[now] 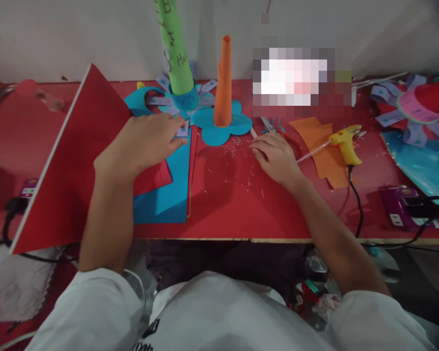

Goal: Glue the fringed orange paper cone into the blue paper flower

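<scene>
My left hand (146,139) is over the left stack of paper, thumb and fingers closed around a small lilac paper piece (183,128) with a blue star. Under it lie a blue sheet (168,208) and red paper (157,176). Just beyond stands an orange paper cone (224,92) upright on a blue flower-shaped base (215,135). My right hand (276,157) rests on the red table with its fingers curled together. A pale stick (253,132) shows at its fingertips; whether they grip it is hidden. Behind that hand lies a metal-tipped tool (268,125) with orange-red handles.
A green paper tube (176,58) stands behind, in a blue ring with lilac strips. A large red board (69,161) leans at left. On the right are orange paper (320,146), a yellow glue gun (347,145), a purple power socket (398,207) and cables. Paper scraps dot the table.
</scene>
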Available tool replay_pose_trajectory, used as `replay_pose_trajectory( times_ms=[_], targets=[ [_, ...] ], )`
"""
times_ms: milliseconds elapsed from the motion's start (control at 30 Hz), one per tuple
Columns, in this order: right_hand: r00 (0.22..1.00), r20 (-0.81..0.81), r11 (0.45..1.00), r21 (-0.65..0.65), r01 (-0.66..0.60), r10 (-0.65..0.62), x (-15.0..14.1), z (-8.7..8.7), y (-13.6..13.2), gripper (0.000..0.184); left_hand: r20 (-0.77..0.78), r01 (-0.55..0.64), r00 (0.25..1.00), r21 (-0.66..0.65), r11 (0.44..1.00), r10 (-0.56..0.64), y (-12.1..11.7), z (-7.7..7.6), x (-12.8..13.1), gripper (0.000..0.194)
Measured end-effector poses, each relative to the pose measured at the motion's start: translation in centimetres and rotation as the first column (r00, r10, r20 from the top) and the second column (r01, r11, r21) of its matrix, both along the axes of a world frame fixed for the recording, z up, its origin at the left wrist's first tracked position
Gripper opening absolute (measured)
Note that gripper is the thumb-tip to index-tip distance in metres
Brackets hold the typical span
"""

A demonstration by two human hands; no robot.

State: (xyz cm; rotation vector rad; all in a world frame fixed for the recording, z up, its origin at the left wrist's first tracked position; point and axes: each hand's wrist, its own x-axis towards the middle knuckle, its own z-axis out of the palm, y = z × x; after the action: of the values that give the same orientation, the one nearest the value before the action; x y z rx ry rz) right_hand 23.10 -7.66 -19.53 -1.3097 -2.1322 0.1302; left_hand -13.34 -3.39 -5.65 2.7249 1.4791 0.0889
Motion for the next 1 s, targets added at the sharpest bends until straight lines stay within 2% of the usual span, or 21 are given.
replay_pose_trajectory(
  times_ms=[33,100,233,333,433,533,600,700,767,833,900,1000],
  targets=[
    [1.000,0.001,1.000,-0.002,-0.003,0.003,-0.1,0.0,-0.1,0.033,-0.141,-0.013,0.990,-0.008,1.000,0.012,-1.1,-0.3,-0.6,0.045],
    [1.000,-0.002,1.000,-0.004,-0.004,0.004,-0.2,0.2,-0.2,0.033,-0.253,-0.032,0.967,-0.026,0.999,0.025,-3.3,-1.2,-2.2,0.057],
    [1.000,-0.016,1.000,-0.001,-0.016,0.016,-0.4,0.3,-0.3,0.033,-0.202,-0.068,0.978,-0.091,0.993,0.048,-7.1,-3.7,-5.9,0.064],
    [1.000,-0.019,1.000,-0.008,-0.018,0.017,-0.4,0.2,-0.3,0.033,-0.219,-0.162,0.967,-0.141,0.977,0.129,-8.9,-5.3,-8.1,0.069],
    [1.000,-0.025,1.000,-0.016,-0.014,0.013,-0.4,0.1,-0.2,0.033,-0.213,-0.126,0.973,-0.181,0.975,0.086,-10.0,-6.2,-9.1,0.077],
    [0.999,-0.025,1.000,-0.015,-0.021,0.021,-0.3,0.0,-0.1,0.033,-0.207,-0.099,0.976,-0.147,0.984,0.067,-10.6,-6.4,-8.8,0.080],
    [0.999,-0.019,1.000,-0.006,-0.027,0.027,-0.3,0.0,-0.1,0.032,-0.233,-0.122,0.968,-0.118,0.986,0.091,-10.8,-6.1,-7.9,0.079],
    [0.999,-0.011,0.999,-0.002,-0.033,0.033,-0.5,0.0,-0.1,0.030,-0.299,-0.245,0.930,-0.076,0.967,0.212,-10.6,-5.3,-6.7,0.074],
    [0.999,-0.008,0.999,-0.007,-0.034,0.034,-0.6,0.1,-0.2,0.031,-0.323,-0.357,0.889,-0.047,0.933,0.324,-10.4,-4.8,-6.2,0.070],
    [0.999,-0.004,0.999,-0.010,-0.035,0.035,-0.6,0.1,-0.2,0.032,-0.243,-0.437,0.873,-0.006,0.900,0.422,-10.2,-4.3,-6.2,0.066],
    [0.999,-0.006,0.999,-0.010,-0.034,0.034,-0.6,0.2,-0.3,0.032,-0.025,-0.452,0.891,0.039,0.891,0.453,-10.3,-3.7,-6.3,0.057],
    [0.999,-0.025,0.999,-0.012,-0.037,0.037,-0.7,0.3,-0.3,0.031,0.371,-0.405,0.866,0.124,0.906,0.336,-10.5,-2.4,-5.9,0.035]
  ],
)
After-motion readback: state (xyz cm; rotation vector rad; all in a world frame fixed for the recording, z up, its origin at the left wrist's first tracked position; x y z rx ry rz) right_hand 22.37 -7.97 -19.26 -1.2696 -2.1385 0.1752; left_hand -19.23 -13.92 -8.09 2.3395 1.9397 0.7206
